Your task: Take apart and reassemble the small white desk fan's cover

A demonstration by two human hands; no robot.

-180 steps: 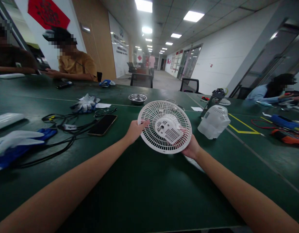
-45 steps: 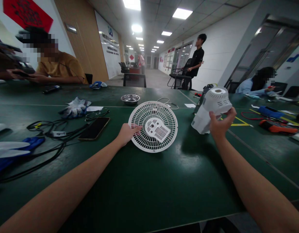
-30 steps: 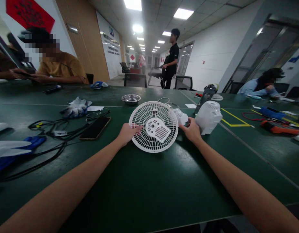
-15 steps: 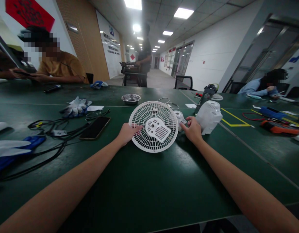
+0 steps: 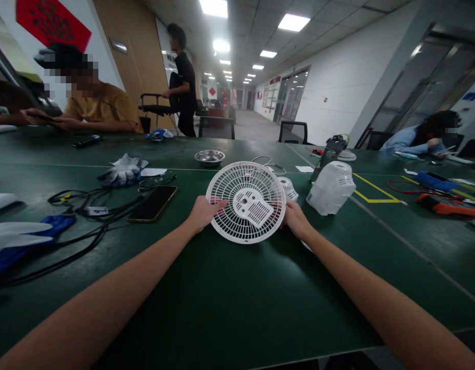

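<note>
A round white fan grille (image 5: 245, 202) is held upright above the green table, its slotted centre plate facing me. My left hand (image 5: 202, 213) grips its left rim, thumb over the front bars. At the right rim is my right hand (image 5: 296, 220), fingers closed and partly hidden behind the grille. Just behind the grille's right side sits a small white vented part (image 5: 288, 189), partly covered. Farther right, a larger white plastic housing (image 5: 330, 189) stands on the table.
A phone (image 5: 152, 204), black cables (image 5: 77, 237) and gloves (image 5: 124, 170) lie left. Behind are a metal bowl (image 5: 209, 157) and a dark bottle (image 5: 327, 154). An orange tool (image 5: 448, 205) lies right. People are seated across the table; another walks behind.
My right hand has moved left from beside the small white part to the grille's right rim. The person in the background has moved left with a chair.
</note>
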